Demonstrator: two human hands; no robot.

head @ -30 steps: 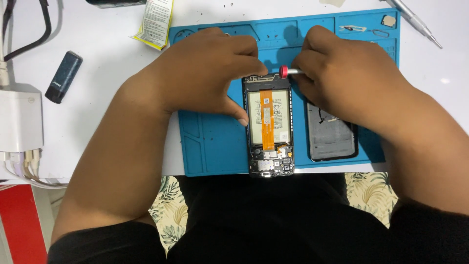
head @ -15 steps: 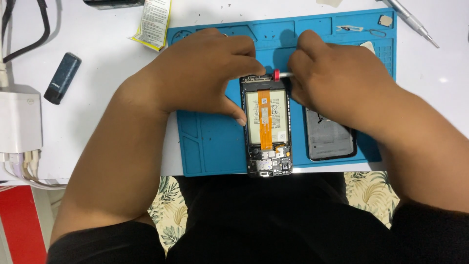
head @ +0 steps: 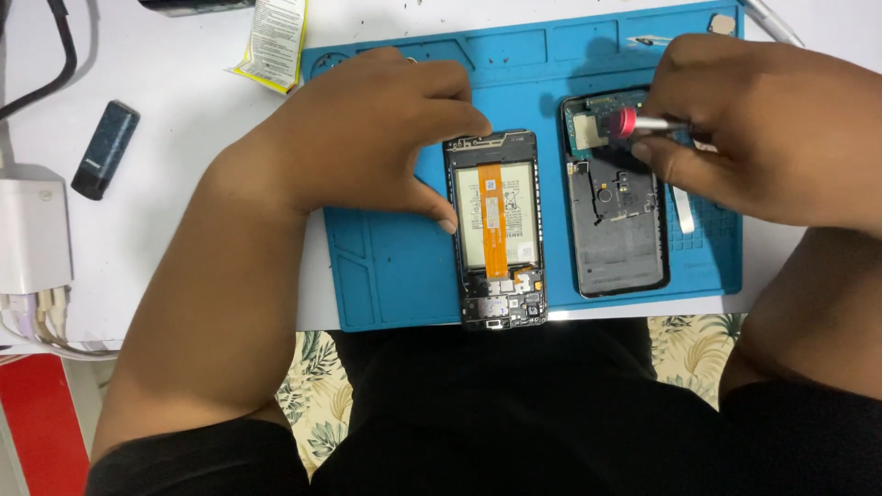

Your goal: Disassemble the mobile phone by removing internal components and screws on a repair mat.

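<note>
Since the earlier frames the right hand [head: 753, 129] has left the top edge of the opened phone [head: 496, 230] and swung out toward 2 o'clock, so it now sits over the upper end of the back cover [head: 617, 230]. Its fingers are closed around a small screwdriver [head: 643, 123] with a red collar, whose tip points toward 9 o'clock at the green circuit board [head: 588, 129] lying at the cover's 12 o'clock end. Whether the tip touches the board I cannot tell.

The left hand [head: 367, 138] holds nothing. Its fingers are curled, with the fingertips resting at the phone's upper left corner and the thumb pressed against the phone's left edge, at about 9 o'clock of it.

The opened phone lies face down in the middle of the blue mat [head: 395, 266], its pale battery showing with an orange ribbon strip [head: 495, 225] running down the centre. The back cover lies just beside it at 3 o'clock, parallel and not touching. A thin white strip [head: 682, 209] lies on the mat at 3 o'clock of the cover.

Off the mat on the white table [head: 175, 230], toward 9 o'clock, lie a small dark stick [head: 105, 150] and a white charger block [head: 32, 230]; a yellow-edged printed sachet [head: 274, 41] sits at 11 o'clock.
</note>
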